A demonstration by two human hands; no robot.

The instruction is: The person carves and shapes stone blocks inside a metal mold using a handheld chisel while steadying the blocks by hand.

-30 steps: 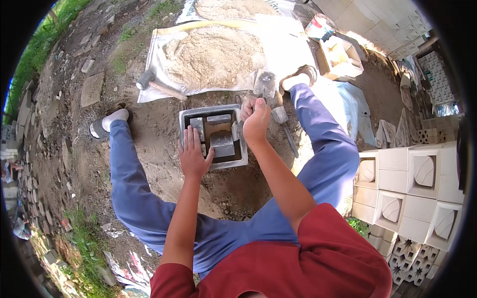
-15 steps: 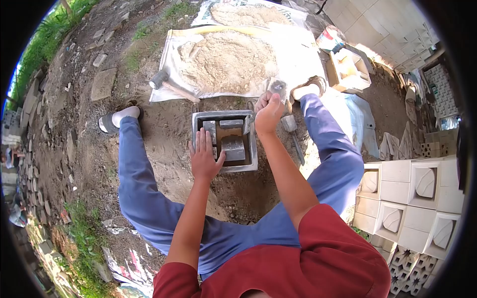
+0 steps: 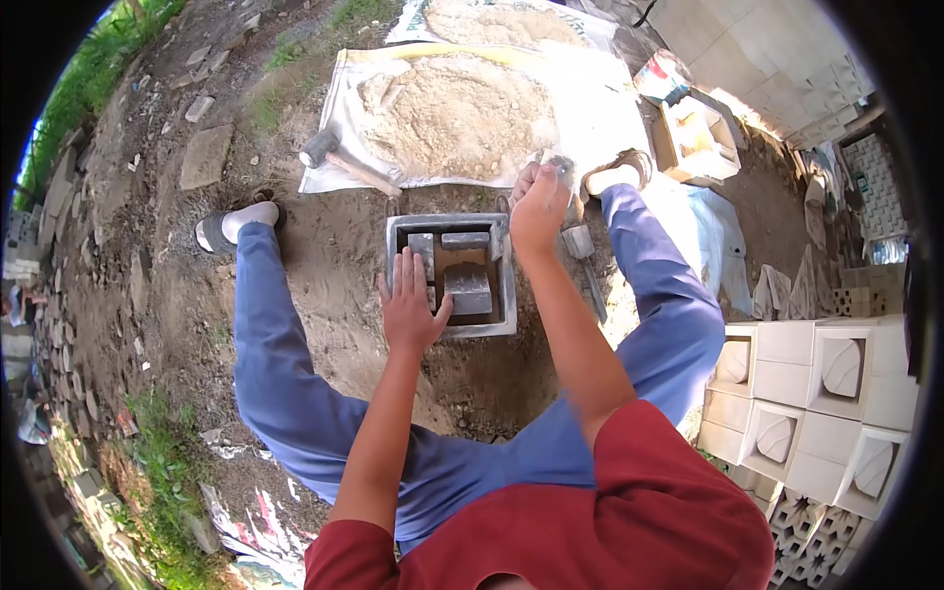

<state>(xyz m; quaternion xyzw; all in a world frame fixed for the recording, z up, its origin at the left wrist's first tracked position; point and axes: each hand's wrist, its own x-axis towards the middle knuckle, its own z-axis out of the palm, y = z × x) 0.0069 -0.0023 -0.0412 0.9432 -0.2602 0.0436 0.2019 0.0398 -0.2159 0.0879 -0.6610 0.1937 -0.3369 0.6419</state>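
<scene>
On the ground between my legs sits a square grey mould box (image 3: 395, 321) with dark metal blocks (image 3: 466, 287) inside and a sandy bottom partly showing. My left hand (image 3: 408, 310) lies flat over its left side, fingers stretched out and touching the inner left block. Just beyond the box's right rim, my right hand (image 3: 538, 218) is closed in a fist. A greyish, flat-looking piece (image 3: 560, 167) shows at the top of this fist; its kind is unclear. Near my right wrist, a tool with a grey block-like head (image 3: 577, 241) and a thin handle lies on the ground.
A mallet (image 3: 320, 148) lies at the corner of a white sheet (image 3: 329, 113) bearing a pile of sandy powder (image 3: 457, 113). Pale hollow blocks (image 3: 787, 359) are stacked at right. Another pale box-shaped block (image 3: 693, 143) stands beyond my right foot. Rubble lines the left side.
My right hand has shifted slightly right and up, and its fist is turned a little differently. My left hand stays flat on the mould box. The whole view has shifted slightly.
</scene>
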